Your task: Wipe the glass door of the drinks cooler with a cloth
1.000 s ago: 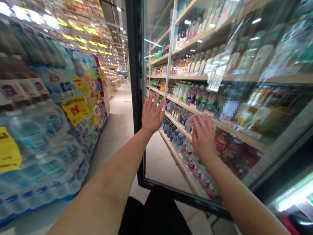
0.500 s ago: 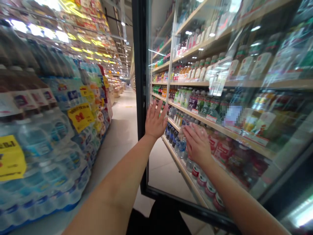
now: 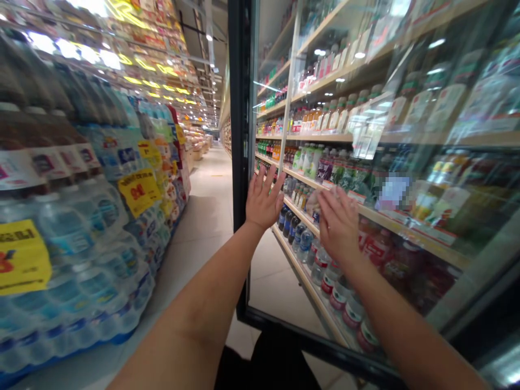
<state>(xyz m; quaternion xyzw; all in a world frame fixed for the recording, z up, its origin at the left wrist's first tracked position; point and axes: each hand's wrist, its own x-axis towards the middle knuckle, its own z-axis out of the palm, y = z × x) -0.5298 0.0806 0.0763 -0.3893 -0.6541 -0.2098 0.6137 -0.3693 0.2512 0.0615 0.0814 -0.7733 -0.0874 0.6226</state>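
Observation:
A glass cooler door with a black frame [image 3: 240, 162] stands open in front of me. My left hand [image 3: 263, 199] lies against its pane near the frame, with the fingers spread. Farther right, my right hand [image 3: 339, 222] presses on the same glass. Its fingers lie close together over what looks like a pale, crumpled cloth [image 3: 312, 203], mostly covered by the hand. Through the pane show wooden shelves [image 3: 303, 176] with rows of drink bottles, among them bottles with pink labels [image 3: 338, 298] at the bottom.
To the left, shrink-wrapped packs of water bottles [image 3: 65, 233] are stacked high, bearing yellow price signs [image 3: 140, 190]. A tiled aisle [image 3: 207, 206] runs away between the stack and the door. The door's black bottom rail [image 3: 280, 329] is close to my legs.
My right hand has slid slightly up and to the right on the glass. The left hand keeps its place by the frame. The view has shifted a little.

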